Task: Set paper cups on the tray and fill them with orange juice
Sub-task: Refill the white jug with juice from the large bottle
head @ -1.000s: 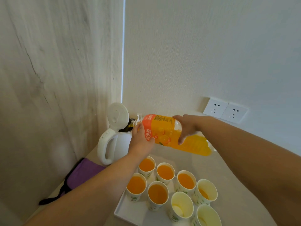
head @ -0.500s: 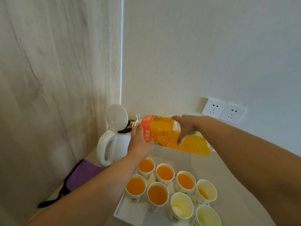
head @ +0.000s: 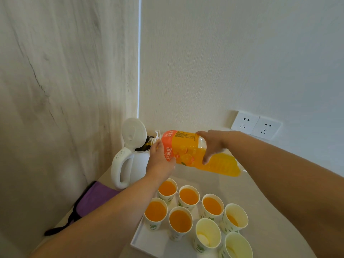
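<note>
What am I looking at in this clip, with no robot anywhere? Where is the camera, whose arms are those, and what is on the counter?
There is no machine: a person works with bare hands, and the one camera sits on their head, looking forward and down, so the arms reach in from the bottom. Both hands hold an orange juice bottle on its side: the left hand near the neck, the right hand over the middle. Its mouth points into an open white kettle. Below, a white tray carries eight paper cups: five look full of juice, such as this full cup, one cup holds a little, and two nearer ones look almost empty. A purple cloth lies left, and wall sockets sit on the right.
</note>
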